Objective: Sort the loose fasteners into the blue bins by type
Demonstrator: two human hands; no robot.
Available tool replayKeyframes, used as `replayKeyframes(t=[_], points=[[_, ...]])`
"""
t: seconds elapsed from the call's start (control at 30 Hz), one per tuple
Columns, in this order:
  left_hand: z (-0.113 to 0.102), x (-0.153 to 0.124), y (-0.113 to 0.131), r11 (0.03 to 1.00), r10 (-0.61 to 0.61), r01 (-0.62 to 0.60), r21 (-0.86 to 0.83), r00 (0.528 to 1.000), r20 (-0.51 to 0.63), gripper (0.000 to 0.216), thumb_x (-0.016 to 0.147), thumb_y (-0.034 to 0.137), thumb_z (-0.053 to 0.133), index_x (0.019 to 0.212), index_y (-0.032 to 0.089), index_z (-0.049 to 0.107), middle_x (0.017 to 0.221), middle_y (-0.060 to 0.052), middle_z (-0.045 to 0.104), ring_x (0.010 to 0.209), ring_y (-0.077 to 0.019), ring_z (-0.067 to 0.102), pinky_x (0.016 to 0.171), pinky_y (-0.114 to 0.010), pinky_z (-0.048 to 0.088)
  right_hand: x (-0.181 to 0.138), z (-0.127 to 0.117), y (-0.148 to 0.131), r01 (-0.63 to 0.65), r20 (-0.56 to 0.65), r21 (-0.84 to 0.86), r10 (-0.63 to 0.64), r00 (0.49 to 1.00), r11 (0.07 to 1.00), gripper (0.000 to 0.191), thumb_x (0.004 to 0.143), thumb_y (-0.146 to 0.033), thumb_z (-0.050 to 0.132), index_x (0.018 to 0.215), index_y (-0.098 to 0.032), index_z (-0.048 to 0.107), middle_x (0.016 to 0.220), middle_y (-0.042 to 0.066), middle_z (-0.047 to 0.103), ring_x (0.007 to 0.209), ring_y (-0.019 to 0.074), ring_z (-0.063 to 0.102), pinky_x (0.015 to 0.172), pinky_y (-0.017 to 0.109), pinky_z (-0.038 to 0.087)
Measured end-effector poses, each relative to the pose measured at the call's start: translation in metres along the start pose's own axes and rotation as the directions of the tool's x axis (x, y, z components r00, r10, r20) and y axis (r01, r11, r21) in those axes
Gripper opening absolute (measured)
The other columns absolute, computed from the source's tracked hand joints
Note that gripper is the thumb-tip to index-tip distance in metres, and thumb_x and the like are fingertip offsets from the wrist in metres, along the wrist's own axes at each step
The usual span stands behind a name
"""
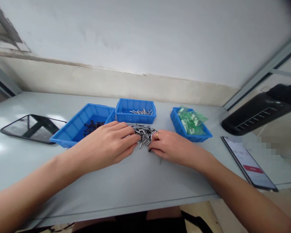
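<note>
A loose pile of small silver screws (145, 132) lies on the grey table (126, 181) in front of three blue bins. My left hand (109, 144) rests palm down at the pile's left edge, fingers stretched toward the screws. My right hand (169, 145), with a ring on one finger, sits at the pile's right edge with its fingers curled in, pinching at the screws; what it holds is too small to make out. One screw lies beside it on the table.
The left blue bin (74, 131) holds dark screws, the middle blue bin (135, 105) silver screws, the right blue bin (177, 124) green packets. A dark phone (32, 127) lies at the left, a lit phone (251, 166) at the right near the table edge, a black device (259, 113) behind it.
</note>
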State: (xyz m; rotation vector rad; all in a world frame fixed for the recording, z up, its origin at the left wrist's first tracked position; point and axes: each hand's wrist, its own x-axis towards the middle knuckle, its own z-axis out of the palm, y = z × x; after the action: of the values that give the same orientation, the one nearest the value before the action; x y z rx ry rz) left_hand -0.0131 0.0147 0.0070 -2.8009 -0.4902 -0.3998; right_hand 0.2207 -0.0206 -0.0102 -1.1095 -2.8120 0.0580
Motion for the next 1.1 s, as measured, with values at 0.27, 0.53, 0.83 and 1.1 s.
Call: replayKeyframes(t=[0.27, 0.53, 0.83, 1.1], points=[[-0.001, 0.002, 0.0, 0.997, -0.002, 0.005, -0.079, 0.999, 0.039, 0.025, 0.094, 0.027, 0.04, 0.105, 0.019, 0.06, 0.088, -0.003, 0.064, 0.083, -0.0185, 0.056, 0.074, -0.033, 0.043, 0.0, 0.003, 0.0, -0.023, -0.066, 0.044, 0.025, 0.998, 0.999, 0.012, 0.088, -0.017, 0.049, 0.089, -0.016, 0.061, 0.095, 0.007, 0.061, 0.09, 0.017, 0.056, 0.079, 0.033, 0.046], [-0.002, 0.004, 0.002, 0.994, 0.004, 0.0, -0.107, 0.999, 0.042, 0.027, 0.094, 0.028, 0.039, 0.102, 0.018, 0.062, 0.084, -0.003, 0.064, 0.079, -0.0176, 0.057, 0.072, -0.032, 0.044, -0.001, 0.001, 0.0, -0.107, 0.02, -0.053, 0.108, 0.994, 0.993, 0.01, 0.087, -0.017, 0.048, 0.083, -0.015, 0.057, 0.085, 0.005, 0.058, 0.076, 0.0156, 0.052, 0.067, 0.03, 0.044], [0.0, 0.001, 0.0, 0.995, -0.023, 0.025, -0.092, 0.999, 0.029, 0.025, 0.094, 0.028, 0.04, 0.103, 0.02, 0.061, 0.086, -0.003, 0.063, 0.082, -0.0179, 0.056, 0.074, -0.032, 0.043, 0.001, -0.009, -0.008, -0.102, -0.118, -0.066, 0.093, 0.989, 0.993, 0.006, 0.086, -0.015, 0.05, 0.083, -0.015, 0.056, 0.08, 0.005, 0.059, 0.074, 0.0163, 0.054, 0.067, 0.029, 0.044], [-0.002, 0.003, 0.003, 0.987, -0.089, 0.089, -0.137, 0.996, 0.009, 0.024, 0.093, 0.031, 0.042, 0.085, 0.017, 0.06, 0.079, -0.004, 0.059, 0.074, -0.0169, 0.055, 0.071, -0.031, 0.042, -0.004, -0.009, -0.016, 0.044, -0.387, 0.047, -0.023, 0.922, 0.998, 0.034, 0.089, -0.01, 0.041, 0.122, -0.016, 0.049, 0.098, 0.005, 0.065, 0.089, 0.0153, 0.059, 0.079, 0.03, 0.05]])
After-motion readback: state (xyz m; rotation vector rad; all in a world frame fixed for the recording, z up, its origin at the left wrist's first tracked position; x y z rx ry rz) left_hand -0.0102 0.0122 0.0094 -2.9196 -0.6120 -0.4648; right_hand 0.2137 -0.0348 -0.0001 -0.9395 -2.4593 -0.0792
